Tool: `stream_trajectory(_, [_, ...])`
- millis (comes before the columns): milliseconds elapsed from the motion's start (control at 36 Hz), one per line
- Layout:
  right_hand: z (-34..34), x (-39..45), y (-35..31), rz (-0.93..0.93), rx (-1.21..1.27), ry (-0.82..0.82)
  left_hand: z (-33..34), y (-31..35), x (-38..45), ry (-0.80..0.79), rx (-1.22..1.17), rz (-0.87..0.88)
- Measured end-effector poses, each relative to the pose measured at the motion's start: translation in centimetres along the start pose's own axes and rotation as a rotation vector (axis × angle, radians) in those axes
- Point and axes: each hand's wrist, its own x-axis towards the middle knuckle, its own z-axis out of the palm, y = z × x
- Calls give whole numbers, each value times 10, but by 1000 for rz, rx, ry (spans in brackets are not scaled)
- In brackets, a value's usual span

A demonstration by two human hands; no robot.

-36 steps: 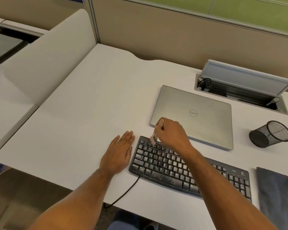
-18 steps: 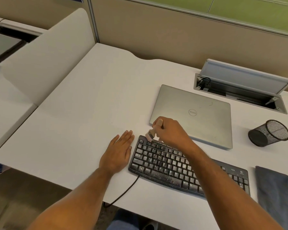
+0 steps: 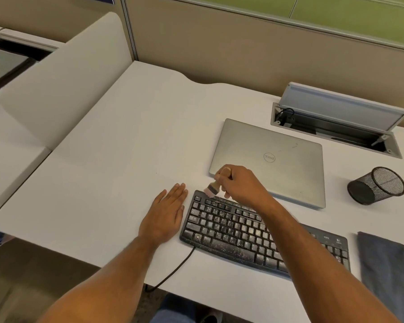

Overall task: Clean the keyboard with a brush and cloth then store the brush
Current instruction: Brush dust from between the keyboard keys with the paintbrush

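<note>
Head view, left to right: my left hand (image 3: 167,212) lies flat on the desk (image 3: 107,164), fingers straight and together, touching the left edge of the crumb-speckled keyboard (image 3: 238,231) at about 6 o'clock. My right hand (image 3: 240,184) grips the brush (image 3: 213,186) by its wooden handle, bristles at the keyboard's top-left corner. It looks light, with soft bristles, so holding low on the handle suits. The cloth (image 3: 389,264) lies at 4 o'clock

cloth (image 3: 391,271) cut by right edge, brush (image 3: 212,189) bristles blurred
</note>
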Motion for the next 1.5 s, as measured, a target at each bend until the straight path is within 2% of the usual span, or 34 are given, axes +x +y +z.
stream_trajectory(222, [-23,3,4,22,-212,-81,0,0,0,2,-12,-4])
stream_trajectory(417, [-14,2,0,-40,14,-59,-2,2,0,-14,-1,-10])
stream_trajectory(722, [-26,0,10,7,-244,-82,0,0,0,-14,-13,-13])
stream_trajectory(889, [-16,-2,7,-19,-78,-53,-1,1,0,-21,-12,-11])
stream_trajectory(1111, [-24,-5,15,37,-341,-62,0,0,-1,0,-10,-2])
stream_trajectory(1167, [-27,-6,15,30,-316,-33,0,0,0,-1,-15,-4])
stream_trajectory(1333, [-18,-5,8,-12,-36,-26,0,0,0,-3,-13,-8])
stream_trajectory(1500, [-13,-1,11,13,-134,-73,1,0,-1,7,-17,-6])
